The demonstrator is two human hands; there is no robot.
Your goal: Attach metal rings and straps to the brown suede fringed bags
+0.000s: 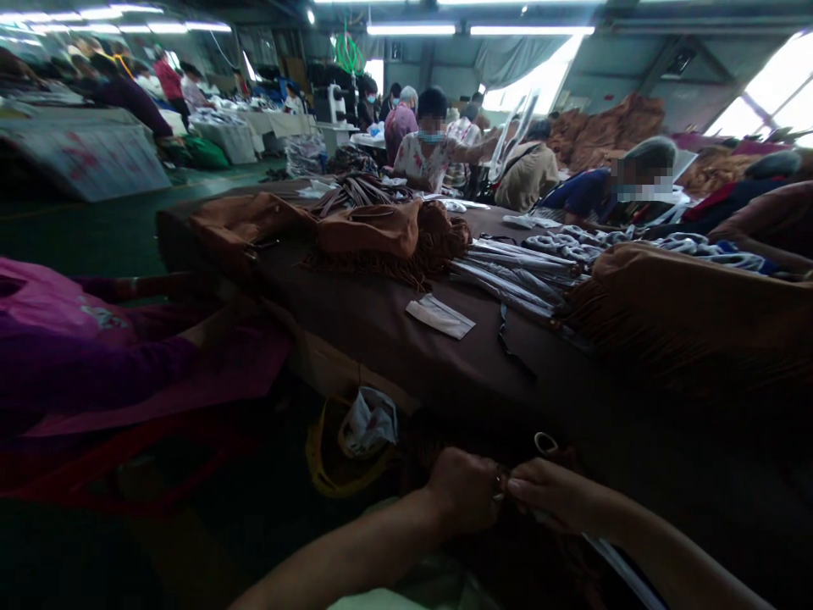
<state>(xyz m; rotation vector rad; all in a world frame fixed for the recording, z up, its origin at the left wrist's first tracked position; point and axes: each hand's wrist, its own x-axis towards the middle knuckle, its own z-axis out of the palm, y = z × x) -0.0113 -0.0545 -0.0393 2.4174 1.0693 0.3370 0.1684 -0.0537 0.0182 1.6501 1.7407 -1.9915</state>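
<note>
My left hand (pixel 463 490) and my right hand (pixel 551 496) meet low in the head view, below the near edge of the brown worktable (pixel 381 326). Both are closed in a pinch around a small metal ring or clasp (pixel 499 485) between the fingertips. A dark brown piece lies under the hands, too dim to make out. A pale loop (pixel 544 442) sticks up just behind my right hand.
Brown fringed suede bags (pixel 381 229) are piled on the table, with wrapped straps (pixel 508 271) and a white packet (pixel 439 316). More fringed suede (pixel 692 313) lies right. A person in purple (pixel 95 356) sits left. A yellow container (pixel 340 457) stands below. Other workers sit beyond.
</note>
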